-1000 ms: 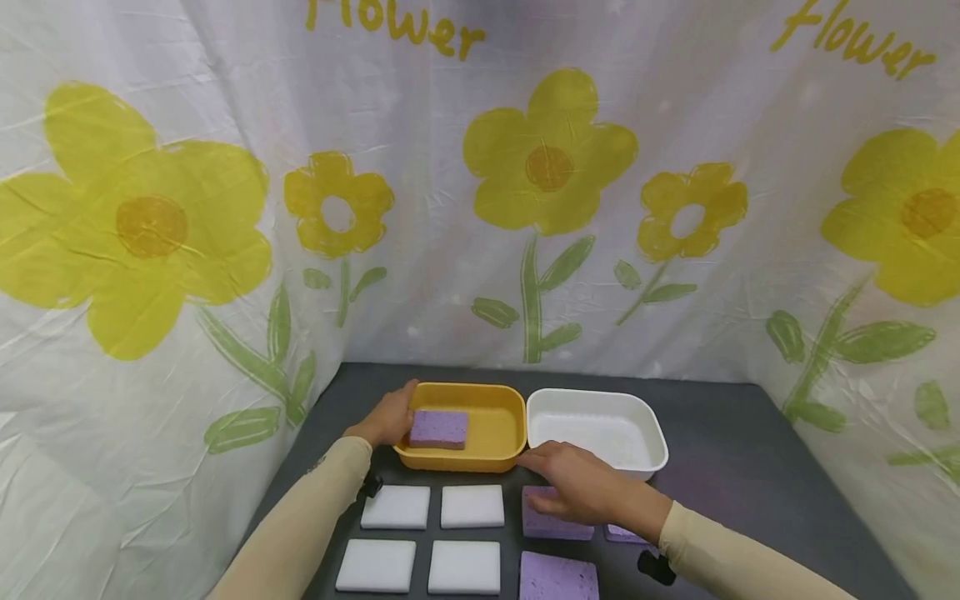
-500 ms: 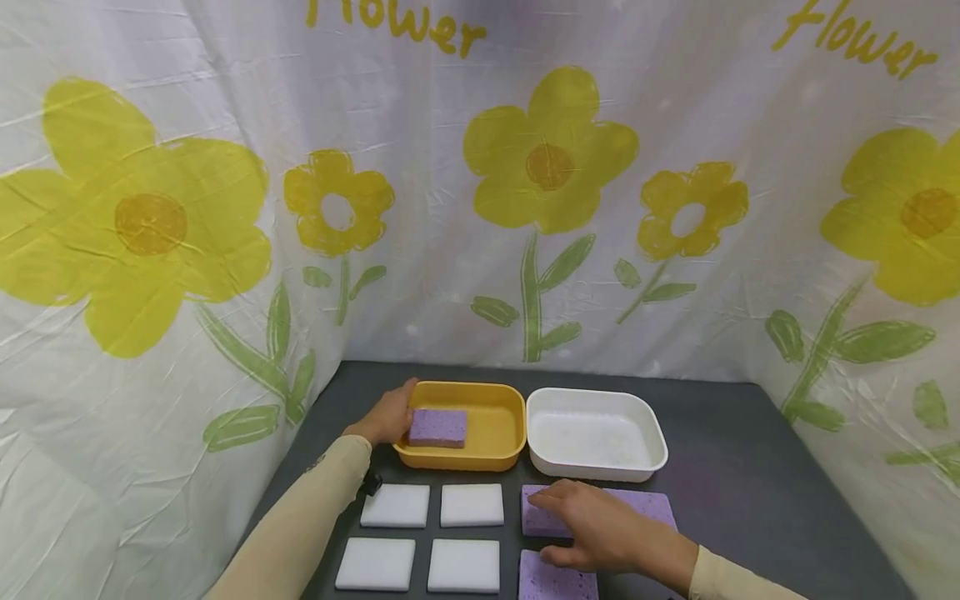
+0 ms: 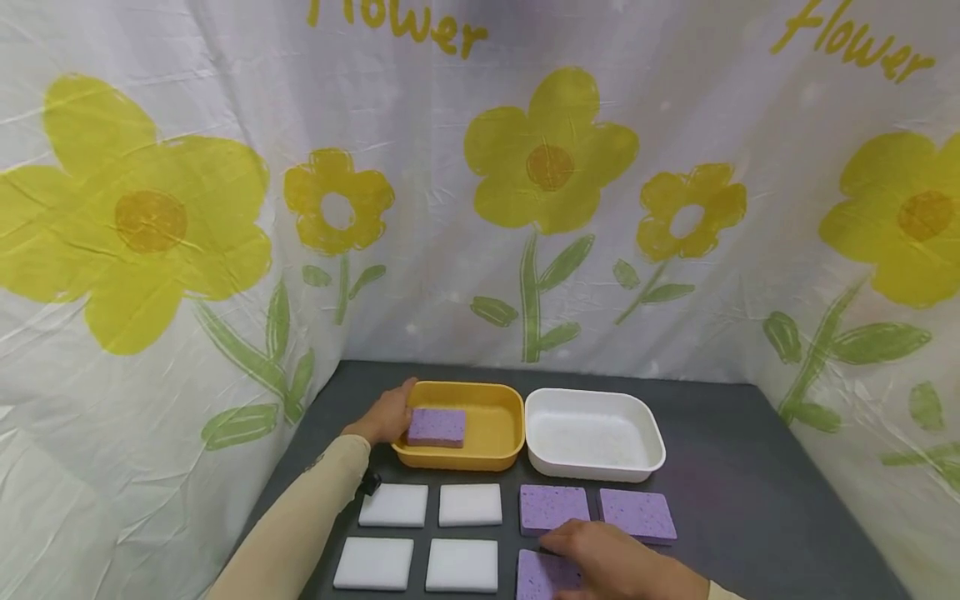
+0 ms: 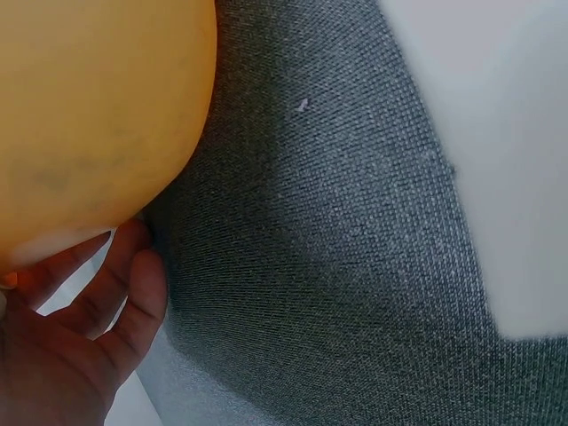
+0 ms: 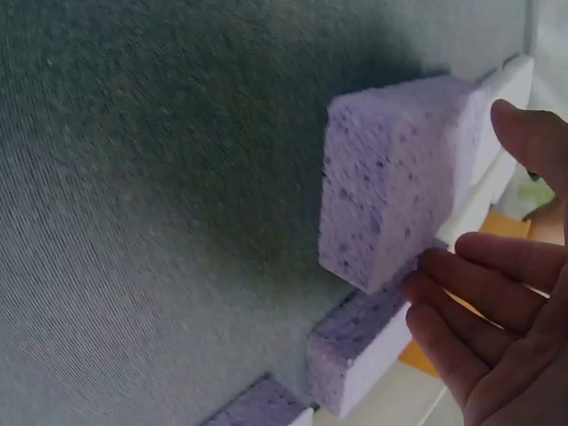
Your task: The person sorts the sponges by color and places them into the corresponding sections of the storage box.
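Observation:
At the back of the table, my left hand (image 3: pixel 384 415) holds the left end of a yellow plastic basin (image 3: pixel 491 454). In the left wrist view its fingers (image 4: pixel 146 284) lie against the basin's outer side. A purple sponge (image 3: pixel 437 427) lies inside the basin, by that hand. My right hand (image 3: pixel 618 560) hovers over the front purple sponge (image 3: pixel 542 575), partly covering it. The right wrist view shows its thumb and fingers spread, with that sponge (image 5: pixel 399 177) between them and not gripped. Two more purple sponges, a left one (image 3: pixel 553 507) and a right one (image 3: pixel 637 515), lie just behind.
A white basin (image 3: pixel 596 467) stands right beside the yellow one. Several white sponge blocks, such as one in front (image 3: pixel 462 565), lie in rows on the dark grey table (image 3: pixel 720 467), left of the purple sponges. A flower-printed curtain (image 3: pixel 420 250) borders the table.
My right hand has drawn back from the basins' front edges, past the rear purple sponges, to the front purple sponge. The left hand has stayed at the yellow basin.

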Available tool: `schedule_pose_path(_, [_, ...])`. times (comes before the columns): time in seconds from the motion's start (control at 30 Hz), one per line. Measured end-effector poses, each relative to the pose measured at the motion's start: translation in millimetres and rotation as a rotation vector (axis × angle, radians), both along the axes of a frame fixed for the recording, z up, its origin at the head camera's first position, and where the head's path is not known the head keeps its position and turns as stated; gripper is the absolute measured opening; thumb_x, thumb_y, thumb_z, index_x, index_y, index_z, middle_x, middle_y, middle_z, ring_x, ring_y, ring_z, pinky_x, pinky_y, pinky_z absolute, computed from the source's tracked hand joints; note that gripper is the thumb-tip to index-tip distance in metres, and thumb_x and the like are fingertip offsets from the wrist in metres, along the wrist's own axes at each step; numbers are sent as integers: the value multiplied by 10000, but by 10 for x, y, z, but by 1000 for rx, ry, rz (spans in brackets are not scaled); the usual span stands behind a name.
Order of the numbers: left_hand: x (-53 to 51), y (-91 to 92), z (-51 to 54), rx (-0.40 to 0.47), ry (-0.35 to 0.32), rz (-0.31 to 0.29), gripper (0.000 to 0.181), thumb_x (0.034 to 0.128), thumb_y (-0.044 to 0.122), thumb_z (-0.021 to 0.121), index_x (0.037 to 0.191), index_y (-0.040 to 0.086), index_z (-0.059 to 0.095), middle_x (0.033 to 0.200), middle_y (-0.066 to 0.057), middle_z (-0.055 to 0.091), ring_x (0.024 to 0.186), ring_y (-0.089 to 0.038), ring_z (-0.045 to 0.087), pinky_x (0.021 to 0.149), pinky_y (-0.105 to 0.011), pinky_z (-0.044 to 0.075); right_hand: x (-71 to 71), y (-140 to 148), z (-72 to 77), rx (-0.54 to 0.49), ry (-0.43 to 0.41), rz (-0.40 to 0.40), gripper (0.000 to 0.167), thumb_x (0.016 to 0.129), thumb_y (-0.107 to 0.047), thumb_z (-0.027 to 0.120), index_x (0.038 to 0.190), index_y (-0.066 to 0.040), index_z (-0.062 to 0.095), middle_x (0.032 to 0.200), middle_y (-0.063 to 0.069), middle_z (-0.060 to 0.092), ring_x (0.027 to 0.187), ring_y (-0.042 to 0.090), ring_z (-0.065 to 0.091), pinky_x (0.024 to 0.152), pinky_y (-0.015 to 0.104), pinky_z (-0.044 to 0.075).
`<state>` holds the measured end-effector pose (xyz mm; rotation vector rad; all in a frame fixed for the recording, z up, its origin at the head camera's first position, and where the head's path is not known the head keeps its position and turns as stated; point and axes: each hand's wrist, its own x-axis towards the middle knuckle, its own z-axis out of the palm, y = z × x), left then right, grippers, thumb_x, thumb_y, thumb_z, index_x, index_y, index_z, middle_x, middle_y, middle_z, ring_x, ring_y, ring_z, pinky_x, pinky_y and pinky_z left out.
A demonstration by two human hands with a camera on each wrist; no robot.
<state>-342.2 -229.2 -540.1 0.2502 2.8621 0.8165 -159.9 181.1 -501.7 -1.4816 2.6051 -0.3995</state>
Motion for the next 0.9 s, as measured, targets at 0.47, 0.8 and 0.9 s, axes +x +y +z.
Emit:
schedule_pose_path(0.47, [15,15,12,10,-6,9,673,1093,33,484,1715,7,228,1564,-269,561,1224,-318,625,1195,-605,481,74,-44,-80,125,-166,-139,529,865,-271,945,1339,-119,766,1235,-33,801,1133,81,740,964,335,642])
schedule_pose_path(0.8, [-1,8,-13,6,3,2,666,1094,38,477,1710,-7,228,1603,-280,530,1346,-359,611,1223,-616,444,71,-90,-110,130,-142,-109,429,870,-282,940,1243,-166,763,1093,-90,796,922,-36,673,819,258,631])
schedule_pose_path(0.9, [2,9,-10,6,4,4,666,1096,42,480,1710,-7,229,1611,-281,524,1350,-360,609,1225,-615,443,60,-96,-115,130,-151,-109,425,877,-313,937,1238,-173,763,1074,-104,789,888,-53,647,797,244,623])
